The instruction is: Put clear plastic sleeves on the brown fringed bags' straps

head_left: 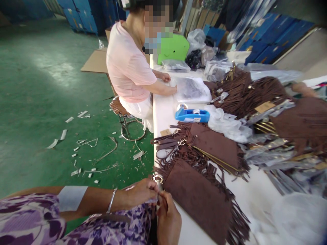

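At the table's near edge, my left hand (141, 194) and my right hand (167, 216) meet with fingers pinched together. Between them is a small piece of clear plastic wrap (152, 200), beside the metal clasp (158, 178) of a brown fringed pouch (198, 199). That pouch lies flat on the white table (187, 226), just right of my hands. Behind it rests a second brown fringed pouch (217, 144) with a gold zipper. A whitish strip (72, 197) is stuck on my left forearm.
A blue tape dispenser (192, 115) stands beyond the pouches, near crumpled white wrapping (227, 124). Brown fringed goods (258, 92) are piled at the right. Across the table corner, a person in a pink shirt (130, 63) sits handling a plastic bag (192, 89). Scraps litter the green floor (51, 112).
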`<state>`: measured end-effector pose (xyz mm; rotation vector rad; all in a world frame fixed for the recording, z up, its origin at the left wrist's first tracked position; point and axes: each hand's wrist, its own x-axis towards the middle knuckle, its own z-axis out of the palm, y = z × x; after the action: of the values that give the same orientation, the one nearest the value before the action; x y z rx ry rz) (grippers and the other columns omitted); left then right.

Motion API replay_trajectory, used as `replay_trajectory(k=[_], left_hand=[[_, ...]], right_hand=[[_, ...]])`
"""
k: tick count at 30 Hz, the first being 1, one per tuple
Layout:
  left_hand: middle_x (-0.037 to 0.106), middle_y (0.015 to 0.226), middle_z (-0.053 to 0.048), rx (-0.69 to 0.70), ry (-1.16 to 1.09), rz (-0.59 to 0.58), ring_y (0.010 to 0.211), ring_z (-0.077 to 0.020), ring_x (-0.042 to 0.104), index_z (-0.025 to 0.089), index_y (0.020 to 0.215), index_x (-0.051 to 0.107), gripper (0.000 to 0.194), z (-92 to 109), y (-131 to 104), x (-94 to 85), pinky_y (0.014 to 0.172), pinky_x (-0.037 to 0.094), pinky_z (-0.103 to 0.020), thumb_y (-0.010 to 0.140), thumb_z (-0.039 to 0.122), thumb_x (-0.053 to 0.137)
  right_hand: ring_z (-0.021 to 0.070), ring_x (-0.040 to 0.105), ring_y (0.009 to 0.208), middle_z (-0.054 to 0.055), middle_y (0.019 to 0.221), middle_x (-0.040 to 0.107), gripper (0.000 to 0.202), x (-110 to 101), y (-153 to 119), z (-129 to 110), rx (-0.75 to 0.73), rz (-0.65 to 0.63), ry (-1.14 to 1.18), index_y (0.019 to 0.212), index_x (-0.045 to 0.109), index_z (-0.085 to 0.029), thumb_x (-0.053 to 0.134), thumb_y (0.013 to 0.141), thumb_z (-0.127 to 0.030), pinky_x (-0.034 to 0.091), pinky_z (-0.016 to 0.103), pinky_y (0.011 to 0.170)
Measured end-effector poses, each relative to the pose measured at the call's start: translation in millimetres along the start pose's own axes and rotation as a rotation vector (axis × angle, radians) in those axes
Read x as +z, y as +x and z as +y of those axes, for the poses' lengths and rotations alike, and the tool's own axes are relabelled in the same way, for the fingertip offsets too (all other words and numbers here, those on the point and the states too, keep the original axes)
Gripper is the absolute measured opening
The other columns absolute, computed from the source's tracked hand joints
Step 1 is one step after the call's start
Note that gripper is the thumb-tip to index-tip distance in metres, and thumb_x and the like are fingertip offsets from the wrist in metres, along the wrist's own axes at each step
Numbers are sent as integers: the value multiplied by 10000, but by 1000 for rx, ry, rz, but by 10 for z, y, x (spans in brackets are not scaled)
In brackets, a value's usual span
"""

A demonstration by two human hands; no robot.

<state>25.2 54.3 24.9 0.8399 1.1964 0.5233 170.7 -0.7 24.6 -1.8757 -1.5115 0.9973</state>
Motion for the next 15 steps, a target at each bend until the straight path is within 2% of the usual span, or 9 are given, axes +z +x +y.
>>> replay_trajectory(k=[2, 4, 6, 8, 11, 15], left_hand=[[549, 566, 14, -31, 10, 19, 537, -118, 443, 140, 638, 628, 141, 19, -20, 8, 503, 296, -223, 568, 248, 571], [542, 557, 19, -54, -3, 18, 530, -117, 435, 142, 635, 622, 133, 28, -40, 17, 502, 288, -226, 559, 242, 580], [562, 566, 16, -65, -27, 7, 535, -121, 452, 141, 654, 629, 137, 18, -58, 27, 508, 300, -229, 565, 246, 615], [584, 584, 8, -49, -26, 10, 543, -123, 463, 139, 663, 636, 151, -12, -69, 40, 514, 309, -231, 587, 268, 658], [593, 595, -2, -4, -38, 30, 557, -126, 475, 136, 636, 629, 182, -76, -59, 71, 526, 319, -235, 624, 311, 677], [573, 589, -3, -58, -211, 109, 553, -132, 474, 144, 611, 596, 169, -147, -29, 135, 540, 341, -246, 587, 292, 673]], right_hand=[[202, 668, 698, 4, 813, 724, 408, -11, -3, -3, 22, -9, -46, 975, 677, -289, 357, 934, -538, 435, 256, 576], [213, 658, 625, 1, 741, 711, 415, -27, 5, -9, 48, -1, -87, 1126, 648, -301, 359, 932, -527, 408, 273, 542], [228, 633, 534, -14, 644, 679, 501, -46, 21, -8, 80, -7, -125, 1361, 499, -291, 379, 918, -491, 365, 288, 499], [239, 621, 501, -28, 610, 660, 612, -59, 36, 3, 100, -33, -132, 1476, 329, -254, 400, 898, -442, 329, 296, 478], [245, 649, 575, -28, 654, 668, 594, -43, 25, 19, 127, -5, -63, 1429, 335, -221, 437, 883, -433, 360, 301, 519], [237, 661, 641, -5, 732, 686, 461, 42, -69, -19, 241, 195, 73, 1169, 447, -234, 516, 854, -563, 422, 300, 588]])
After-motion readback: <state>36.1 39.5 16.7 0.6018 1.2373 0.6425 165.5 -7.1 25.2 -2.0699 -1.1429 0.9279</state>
